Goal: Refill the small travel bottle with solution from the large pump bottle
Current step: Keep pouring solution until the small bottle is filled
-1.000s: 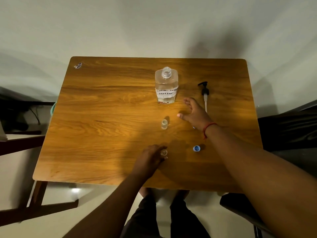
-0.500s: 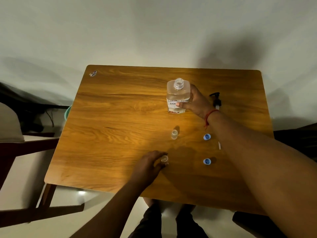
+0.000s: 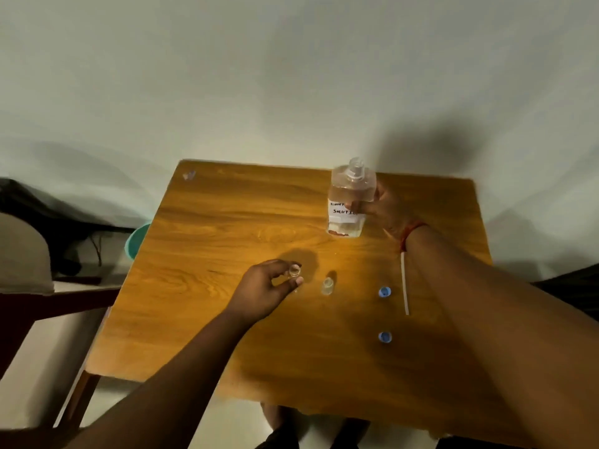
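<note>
Lifted since the earlier frame, the large solution bottle (image 3: 351,199), pump off, hangs upper right of centre in the right hand (image 3: 385,209). Left hand (image 3: 262,293) pinches a small travel bottle (image 3: 294,271) at centre frame; tilt slowly over its narrow mouth.

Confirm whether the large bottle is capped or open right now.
Open: the large bottle, gripped by the right hand, shows a bare threaded neck, with no pump head on it.

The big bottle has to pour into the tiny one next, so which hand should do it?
The right hand. It already grips the big bottle, lifted with its pump off. The left hand pinches a tiny bottle, so it can steady it.
</note>
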